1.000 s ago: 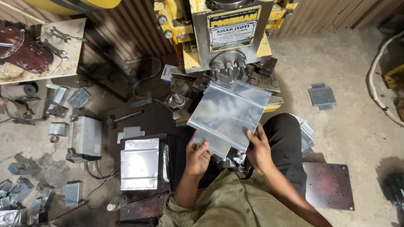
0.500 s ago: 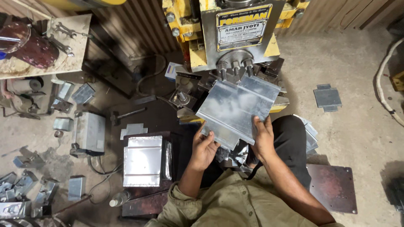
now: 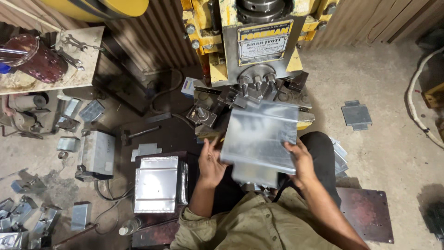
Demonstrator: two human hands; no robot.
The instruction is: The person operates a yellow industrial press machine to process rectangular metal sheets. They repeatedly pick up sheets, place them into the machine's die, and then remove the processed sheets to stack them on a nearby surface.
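Both hands hold a shiny rectangular sheet-metal piece (image 3: 260,134) with pressed ridges, flat in front of a yellow and grey press machine (image 3: 253,44). My left hand (image 3: 211,162) grips its left edge, my right hand (image 3: 300,162) its lower right edge. The sheet's far edge sits just below the press's round punches and tooling (image 3: 255,85). More sheet pieces show under it near my lap.
A stack of similar shiny sheets (image 3: 156,183) lies on the floor to my left. A grey metal box (image 3: 97,153), small brackets and a hammer (image 3: 138,134) litter the left floor. One flat part (image 3: 356,115) and a dark plate (image 3: 367,213) lie right.
The sheet has turned from a tilted, diagonal pose to nearly square with the press and moved slightly toward the tooling. Both hands kept their grip.
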